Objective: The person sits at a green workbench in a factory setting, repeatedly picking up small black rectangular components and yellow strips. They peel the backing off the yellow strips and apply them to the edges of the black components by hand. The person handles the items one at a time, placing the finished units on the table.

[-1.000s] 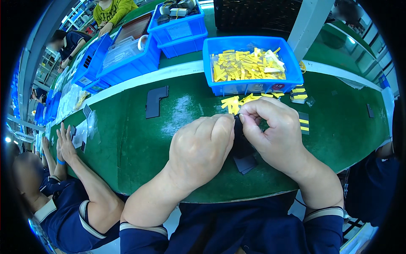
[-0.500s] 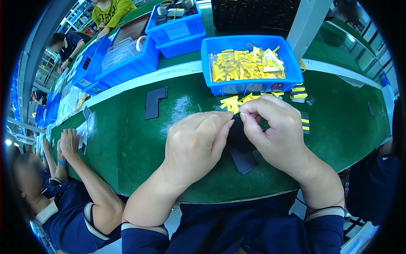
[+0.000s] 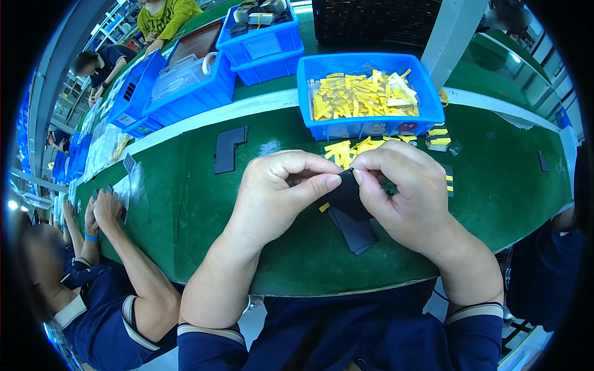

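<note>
Between my hands hangs a thin black flat piece (image 3: 348, 199), tilted over the green table. My left hand (image 3: 278, 188) is closed at its upper left edge, thumb and index finger nearly together. My right hand (image 3: 405, 195) pinches the top corner beside it; its other fingers are curled. Beneath lie more black flat pieces (image 3: 354, 232), overlapping on the table. A small yellow strip (image 3: 324, 207) shows at the left edge of these pieces. Just beyond my fingertips lies a loose pile of yellow strips (image 3: 339, 152).
A blue bin (image 3: 371, 128) of yellow strips stands behind my hands. Left of it lies an L-shaped black piece (image 3: 229, 150). Striped black-and-yellow pieces (image 3: 439, 137) lie at right. More blue bins (image 3: 263, 46) stand back left. A co-worker's hands (image 3: 105, 209) work at left.
My left hand has turned and its fingers have opened out somewhat, uncovering more of the black piece and a small yellow strip. My right hand stays nearly in place.
</note>
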Motion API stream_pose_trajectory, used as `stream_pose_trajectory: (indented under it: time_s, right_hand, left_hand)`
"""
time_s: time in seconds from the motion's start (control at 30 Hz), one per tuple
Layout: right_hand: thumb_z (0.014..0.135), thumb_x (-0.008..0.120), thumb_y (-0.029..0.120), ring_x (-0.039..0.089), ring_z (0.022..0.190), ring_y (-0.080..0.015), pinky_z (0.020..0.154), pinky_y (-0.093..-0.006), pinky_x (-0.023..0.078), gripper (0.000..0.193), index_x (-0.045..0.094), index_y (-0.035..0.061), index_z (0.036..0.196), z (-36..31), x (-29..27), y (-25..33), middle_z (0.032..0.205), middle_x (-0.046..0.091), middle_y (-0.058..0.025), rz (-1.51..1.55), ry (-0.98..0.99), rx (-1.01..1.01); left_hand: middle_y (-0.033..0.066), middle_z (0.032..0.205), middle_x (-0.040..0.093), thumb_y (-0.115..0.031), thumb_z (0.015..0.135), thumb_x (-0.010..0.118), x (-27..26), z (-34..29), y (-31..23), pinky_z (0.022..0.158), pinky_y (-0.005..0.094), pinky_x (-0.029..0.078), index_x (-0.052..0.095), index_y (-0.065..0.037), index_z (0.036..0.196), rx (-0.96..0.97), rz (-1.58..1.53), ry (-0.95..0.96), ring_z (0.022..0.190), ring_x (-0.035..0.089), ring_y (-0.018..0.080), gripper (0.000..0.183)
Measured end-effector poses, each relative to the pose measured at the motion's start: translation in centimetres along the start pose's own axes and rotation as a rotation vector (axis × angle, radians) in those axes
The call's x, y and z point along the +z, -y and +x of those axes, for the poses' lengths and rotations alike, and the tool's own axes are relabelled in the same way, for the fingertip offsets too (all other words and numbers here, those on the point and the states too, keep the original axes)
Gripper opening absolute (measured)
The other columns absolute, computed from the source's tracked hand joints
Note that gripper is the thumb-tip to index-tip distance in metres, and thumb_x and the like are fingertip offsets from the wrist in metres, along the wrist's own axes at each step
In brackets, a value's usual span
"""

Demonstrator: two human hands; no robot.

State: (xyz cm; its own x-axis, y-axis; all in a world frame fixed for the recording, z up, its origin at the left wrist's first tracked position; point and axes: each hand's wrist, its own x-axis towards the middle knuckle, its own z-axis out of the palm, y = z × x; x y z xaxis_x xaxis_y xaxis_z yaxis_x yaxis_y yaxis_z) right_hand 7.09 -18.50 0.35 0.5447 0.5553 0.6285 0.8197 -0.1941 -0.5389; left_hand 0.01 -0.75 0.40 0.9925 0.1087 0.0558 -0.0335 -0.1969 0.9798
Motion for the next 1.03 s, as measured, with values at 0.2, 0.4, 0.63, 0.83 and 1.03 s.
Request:
stream_pose_trajectory:
  time_s: [0.2, 0.4, 0.63, 0.83, 1.03]
  right_hand:
    - [0.073, 0.065, 0.001, 0.06, 0.062, -0.0268, 0.055, -0.0353, 0.047, 0.009, 0.061, 0.0014, 0.081, 0.1, 0.0, 0.1, 0.071, 0.059, -0.0107, 0.001, -0.057, 0.029]
    - [0.076, 0.065, -0.001, 0.062, 0.062, -0.0238, 0.056, -0.0325, 0.048, 0.008, 0.062, -0.0005, 0.084, 0.4, -0.3, -0.2, 0.073, 0.062, -0.0111, 0.071, -0.092, 0.085]
    - [0.077, 0.066, 0.001, 0.064, 0.067, -0.0255, 0.061, -0.0334, 0.05, 0.015, 0.066, -0.0013, 0.093, 0.8, -0.3, 0.0, 0.075, 0.064, -0.0126, 0.145, -0.106, 0.095]
    - [0.076, 0.068, 0.002, 0.063, 0.067, -0.0279, 0.061, -0.0349, 0.05, 0.011, 0.068, -0.0015, 0.086, 0.3, -0.3, -0.4, 0.073, 0.064, -0.0131, 0.116, 0.098, 0.027]
    - [0.076, 0.068, 0.005, 0.064, 0.069, -0.029, 0.061, -0.0359, 0.05, 0.012, 0.069, 0.0004, 0.087, 0.6, -0.8, -0.8, 0.077, 0.066, -0.0154, 0.144, 0.177, 0.095]
  left_hand:
    - [0.0027, 0.078, 0.062, -0.002, 0.082, 0.068, 0.1, 0.0, -0.5, 0.062, 0.0216, 0.045, 0.068, 0.001, 0.09, 0.12, 0.206, -0.018, 0.07, 0.056, 0.0071, 0.008]
    - [0.0038, 0.079, 0.061, -0.004, 0.085, 0.065, -0.5, 0.2, -0.4, 0.059, 0.0209, 0.045, 0.067, 0.003, 0.09, 0.101, 0.123, -0.01, 0.066, 0.056, 0.0083, 0.009]
    - [0.006, 0.071, 0.062, -0.002, 0.08, 0.066, 0.0, -0.1, -0.8, 0.057, 0.025, 0.045, 0.068, 0.0, 0.087, 0.338, 0.5, -0.134, 0.063, 0.059, 0.0127, 0.007]
    - [0.0077, 0.074, 0.065, -0.004, 0.077, 0.07, 0.9, -0.3, -0.5, 0.057, 0.0284, 0.048, 0.068, -0.003, 0.084, 0.538, 0.618, -0.194, 0.065, 0.062, 0.0176, 0.007]
    - [0.0079, 0.079, 0.067, -0.005, 0.078, 0.07, 1.4, -0.6, -0.4, 0.062, 0.029, 0.052, 0.067, -0.005, 0.089, 0.5, 0.575, -0.234, 0.068, 0.064, 0.0179, 0.011]
